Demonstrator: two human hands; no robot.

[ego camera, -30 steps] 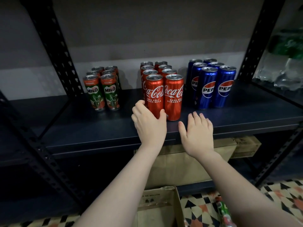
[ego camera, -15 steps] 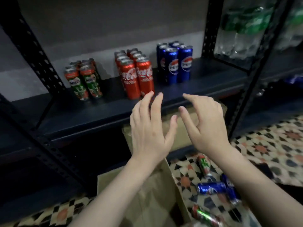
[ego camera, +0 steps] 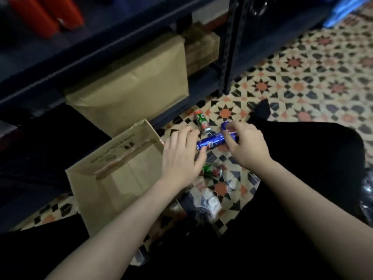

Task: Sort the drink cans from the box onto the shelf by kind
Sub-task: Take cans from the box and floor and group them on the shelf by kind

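Two blue Pepsi cans lie on the patterned floor. My left hand (ego camera: pixel 180 156) is spread at the left end of the nearer blue can (ego camera: pixel 212 142), fingertips and thumb touching it. My right hand (ego camera: pixel 247 146) curls over the second blue can (ego camera: pixel 227 128), which is mostly hidden. A green Milo can (ego camera: pixel 202 121) lies just behind them, and another green can (ego camera: pixel 211 171) lies below my left hand. The open cardboard box (ego camera: pixel 121 174) stands to the left, with no cans visible inside. Red Coca-Cola cans (ego camera: pixel 40 15) stand on the shelf at the top left.
The dark shelf edge (ego camera: pixel 113 49) runs across the top, with a black upright post (ego camera: pixel 232 47) to the right. A brown paper-wrapped parcel (ego camera: pixel 137 81) and a carton (ego camera: pixel 201 51) sit under the shelf. My dark-clothed legs fill the bottom and right. Crumpled clear plastic (ego camera: pixel 205 203) lies between them.
My view has dropped from the shelf to the floor. Both hands came down from the shelf edge onto the blue cans lying beside the box.
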